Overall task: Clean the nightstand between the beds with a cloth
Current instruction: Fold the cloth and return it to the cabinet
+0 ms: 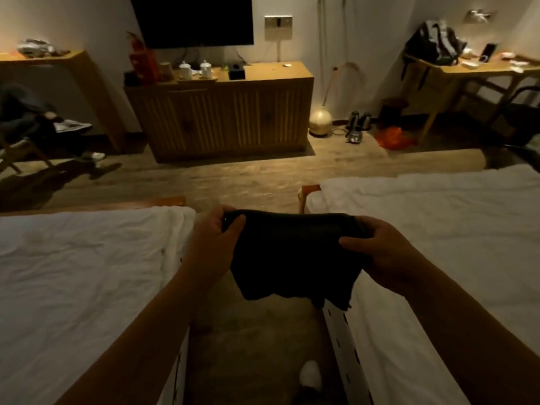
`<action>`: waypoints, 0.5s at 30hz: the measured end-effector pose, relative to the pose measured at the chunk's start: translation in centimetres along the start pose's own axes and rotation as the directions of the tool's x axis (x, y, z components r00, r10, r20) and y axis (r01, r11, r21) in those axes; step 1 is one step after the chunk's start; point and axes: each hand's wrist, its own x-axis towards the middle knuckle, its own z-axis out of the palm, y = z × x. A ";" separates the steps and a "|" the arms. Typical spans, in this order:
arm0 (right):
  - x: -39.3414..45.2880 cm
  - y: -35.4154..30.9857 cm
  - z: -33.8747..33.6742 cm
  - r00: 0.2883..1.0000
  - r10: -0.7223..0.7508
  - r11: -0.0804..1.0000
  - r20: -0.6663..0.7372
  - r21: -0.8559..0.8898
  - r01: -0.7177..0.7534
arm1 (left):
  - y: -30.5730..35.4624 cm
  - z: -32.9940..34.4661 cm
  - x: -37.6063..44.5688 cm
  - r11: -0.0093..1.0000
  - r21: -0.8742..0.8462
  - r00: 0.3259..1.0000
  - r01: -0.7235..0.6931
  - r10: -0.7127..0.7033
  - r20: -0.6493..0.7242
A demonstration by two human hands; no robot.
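A dark cloth (292,258) hangs spread out in front of me, over the floor gap between two beds. My left hand (216,232) pinches its upper left corner between thumb and fingers. My right hand (377,247) grips the upper right corner the same way. The cloth's lower edge hangs loose and ragged. No nightstand shows in this view.
A white-sheeted bed (73,273) lies on my left and another white-sheeted bed (453,244) on my right, with a narrow floor aisle (248,340) between. Ahead stand a wooden cabinet (228,112) under a TV, kettles (356,124) on the floor, a desk (467,74) and a seated person (35,118).
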 end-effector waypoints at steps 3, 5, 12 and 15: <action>6.2 -2.0 -1.6 0.999 -0.030 1.000 0.012 0.001 0.030 | 0.2 1.4 6.1 0.999 -0.044 0.999 0.011 -0.013 -0.047; 10.9 -4.2 -2.5 0.999 -0.054 0.998 0.002 -0.043 0.054 | 0.8 2.5 10.5 0.997 -0.068 0.997 0.021 -0.026 -0.074; 24.6 -10.5 -3.9 0.989 -0.149 0.952 0.013 -0.270 0.147 | 1.2 3.6 23.0 0.992 -0.120 0.989 0.026 -0.043 -0.144; 30.4 -11.6 -3.6 0.983 -0.184 0.935 0.024 -0.305 0.182 | 0.0 3.2 28.3 0.982 -0.186 0.991 0.031 -0.054 -0.120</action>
